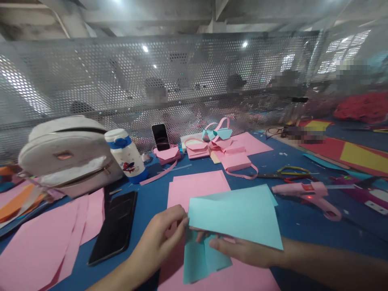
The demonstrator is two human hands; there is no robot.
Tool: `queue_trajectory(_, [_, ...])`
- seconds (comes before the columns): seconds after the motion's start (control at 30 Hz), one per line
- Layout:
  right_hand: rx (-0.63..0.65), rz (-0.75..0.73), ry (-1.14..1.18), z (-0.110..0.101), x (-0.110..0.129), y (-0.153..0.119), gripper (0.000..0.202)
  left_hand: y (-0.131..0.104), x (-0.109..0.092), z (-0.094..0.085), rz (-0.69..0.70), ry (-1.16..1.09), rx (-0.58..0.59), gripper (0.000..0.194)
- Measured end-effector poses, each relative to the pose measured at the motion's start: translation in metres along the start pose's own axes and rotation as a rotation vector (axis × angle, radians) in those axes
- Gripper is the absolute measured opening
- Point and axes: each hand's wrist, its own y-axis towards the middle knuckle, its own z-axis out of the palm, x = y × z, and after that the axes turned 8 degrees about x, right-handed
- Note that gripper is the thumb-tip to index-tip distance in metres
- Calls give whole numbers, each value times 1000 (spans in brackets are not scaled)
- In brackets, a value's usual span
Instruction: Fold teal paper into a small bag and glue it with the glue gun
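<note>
A folded sheet of light blue paper (233,214) is held up over the pink paper sheets (200,184) in front of me. My left hand (166,228) pinches the left edge of this sheet between thumb and fingers. Beneath it, my right hand (242,250) grips the paper from below, its fingers partly hidden. A creased lower part of light blue paper (195,258) hangs under the right fingertips; whether it joins the upper sheet I cannot tell.
To the right lie a pink glue gun (309,194) with a red light and scissors (291,173). On the left are a black phone (117,226), pink paper (39,242), a bottle (129,159) and a white backpack (72,153). Small pink paper bags (236,159) stand behind, before a perforated metal screen (194,72).
</note>
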Motion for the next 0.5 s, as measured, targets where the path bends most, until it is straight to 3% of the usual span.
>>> queue_trajectory(0.13, [-1, 10, -17, -2, 7, -2, 35, -2, 1, 5, 158, 214, -41, 27])
queue_trajectory(0.27, [-37, 79, 111, 6, 14, -1, 41, -1, 4, 9, 248, 366, -105, 27])
queue_trajectory(0.37, [-136, 108, 193, 11, 16, 1, 50, -1, 2, 7, 258, 334, -117, 27])
queue_trajectory(0.5, [-156, 104, 205, 12, 19, 3, 53, -1, -6, 3, 209, 166, -63, 27])
